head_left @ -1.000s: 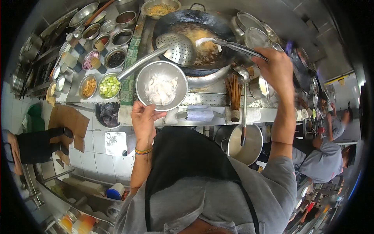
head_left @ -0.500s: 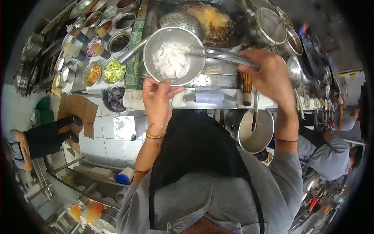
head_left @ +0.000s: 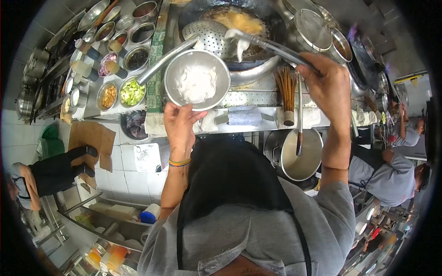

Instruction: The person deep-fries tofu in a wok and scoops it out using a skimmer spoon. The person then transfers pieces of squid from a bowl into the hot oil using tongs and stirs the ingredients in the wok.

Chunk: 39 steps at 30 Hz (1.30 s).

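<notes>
My left hand (head_left: 180,126) grips the near rim of a metal bowl (head_left: 221,87), thumb on top. White coated pieces (head_left: 197,84) lie in the bowl. In my right hand (head_left: 328,85) is a pair of metal tongs (head_left: 281,49), reaching left over the wok (head_left: 186,14). From the tongs' tip hangs one white coated piece (head_left: 241,48), above the near side of the wok. Golden food (head_left: 241,20) bubbles in dark oil there. A perforated ladle (head_left: 205,37) rests in the wok, its handle running down left behind the bowl.
To the left stand bowls of chopped green vegetable (head_left: 132,93), nuts (head_left: 108,96) and dark sauce (head_left: 137,58), beside squeeze bottles (head_left: 84,69). A bamboo brush (head_left: 287,92) and a large pot (head_left: 317,147) are at the right. Other people (head_left: 393,177) stand at both sides.
My right hand has moved the tongs up out of the bowl and over the wok, with a white piece at their tip. The bowl has shifted slightly left and toward me.
</notes>
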Motion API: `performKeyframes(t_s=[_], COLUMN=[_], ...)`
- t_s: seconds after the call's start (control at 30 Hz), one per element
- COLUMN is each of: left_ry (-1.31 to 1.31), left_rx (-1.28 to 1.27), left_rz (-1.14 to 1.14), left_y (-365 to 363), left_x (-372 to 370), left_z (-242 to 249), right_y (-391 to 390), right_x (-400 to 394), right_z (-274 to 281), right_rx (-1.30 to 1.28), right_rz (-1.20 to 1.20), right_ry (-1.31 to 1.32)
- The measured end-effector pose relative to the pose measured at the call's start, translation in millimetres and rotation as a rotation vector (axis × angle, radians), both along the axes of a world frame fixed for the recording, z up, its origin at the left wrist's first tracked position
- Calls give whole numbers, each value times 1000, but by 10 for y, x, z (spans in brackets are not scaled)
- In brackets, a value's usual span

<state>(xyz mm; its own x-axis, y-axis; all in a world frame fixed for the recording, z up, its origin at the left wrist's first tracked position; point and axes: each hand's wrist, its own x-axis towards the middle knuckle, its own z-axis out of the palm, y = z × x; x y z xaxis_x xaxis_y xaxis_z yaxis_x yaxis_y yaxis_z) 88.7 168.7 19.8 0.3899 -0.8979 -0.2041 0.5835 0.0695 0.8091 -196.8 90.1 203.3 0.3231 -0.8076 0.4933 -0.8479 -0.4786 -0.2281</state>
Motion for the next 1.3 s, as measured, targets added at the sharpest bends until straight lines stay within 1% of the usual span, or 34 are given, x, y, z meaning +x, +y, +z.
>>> performKeyframes(t_s=[0.07,0.1,0.17,0.23,0.3,0.33,0.37,0.4,0.47,0.53,0.57,0.6,0.63,0.7,0.8,0.9,1.0,1.03,1.07,1.13,1.23,1.3], left_ry=[7,1,24,31,39,43,42,42,38,22,22,25,24,19,-50,-98,-108,-108,-107,-112,-97,-89], left_rx=[61,86,91,104,83,73,53,35,4,-5,-36,-50,-65,-93,-79,-102,-135,-147,-158,-151,-135,-114], left_rz=[27,20,24,37,39,37,30,29,34,55,53,63,61,43,13,-49,-110,-127,-141,-153,-168,-173], left_y=[64,87,137,155,163,170,175,186,198,235,257,268,262,228,126,27,-50,-82,-109,-162,-212,-237], left_x=[52,74,108,114,136,145,159,182,213,259,277,292,296,272,205,95,-15,-50,-81,-137,-187,-203], left_z=[-82,-99,-115,-49,-7,14,43,76,136,161,137,129,133,189,263,398,481,492,498,491,415,340], right_y=[-246,-408,-855,-1312,-1888,-2088,-2153,-2171,-2042,-1903,-1632,-1404,-1128,-663,-152,94,192,200,209,226,282,285], right_x=[-27,-7,8,201,301,401,514,517,658,554,541,541,517,497,493,469,407,384,339,235,70,-14], right_z=[3,-27,-170,-318,-583,-678,-670,-637,-448,-394,-233,-99,5,79,19,-56,-164,-245,-247,-217,-73,-7], right_rx=[5,48,93,145,191,208,224,208,182,-42,-87,-52,-125,0,101,77,41,-37,-37,-33,-51,-71], right_rz=[-98,-176,-290,-381,-338,-370,-401,-406,-392,-224,-137,-53,62,299,384,435,423,391,376,354,270,269], right_ry=[16,48,172,197,257,272,287,240,159,99,102,71,102,72,189,186,228,203,210,226,163,97])
